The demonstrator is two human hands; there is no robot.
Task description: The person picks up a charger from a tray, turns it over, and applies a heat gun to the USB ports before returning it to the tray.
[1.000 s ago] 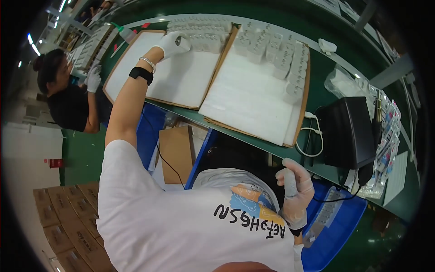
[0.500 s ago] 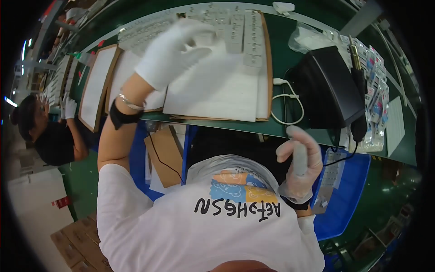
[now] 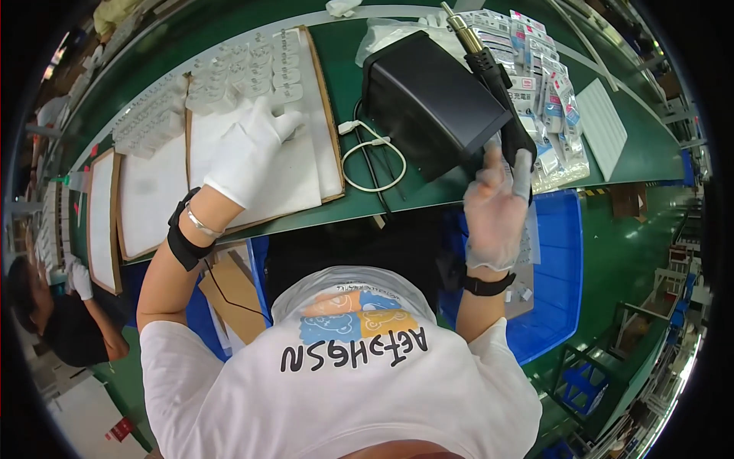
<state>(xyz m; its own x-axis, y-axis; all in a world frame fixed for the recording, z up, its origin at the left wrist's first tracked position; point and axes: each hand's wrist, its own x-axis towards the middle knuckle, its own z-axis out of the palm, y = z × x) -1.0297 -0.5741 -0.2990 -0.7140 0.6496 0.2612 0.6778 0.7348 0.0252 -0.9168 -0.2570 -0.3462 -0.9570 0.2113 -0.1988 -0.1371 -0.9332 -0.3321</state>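
My left hand (image 3: 248, 149), in a white glove, reaches over a white-covered board (image 3: 302, 183). Its thumb points to the right, apart from the other fingers, beside rows of small whitish translucent plastic pieces (image 3: 287, 69); I see nothing held. At the right, my right hand (image 3: 492, 210) wears a thin translucent glove, with a grey cover on one finger. Its stretched fingers reach up to the lower end of the black handle of a hot-air gun (image 3: 501, 92), which leans beside a black box-shaped unit (image 3: 432, 99). Whether they touch the handle is unclear.
A white cable (image 3: 375, 183) loops between the board and the black unit. Printed packets (image 3: 547, 92) pile up behind the gun, with a white ribbed panel (image 3: 600, 126) farther right. A blue bin (image 3: 554, 283) stands below the table edge. Another person's gloved hand (image 3: 79, 277) shows far left.
The view has swung right. My right hand has gone from near my body up to the gun's handle. My left hand still hovers over the board, now nearer the plastic pieces.
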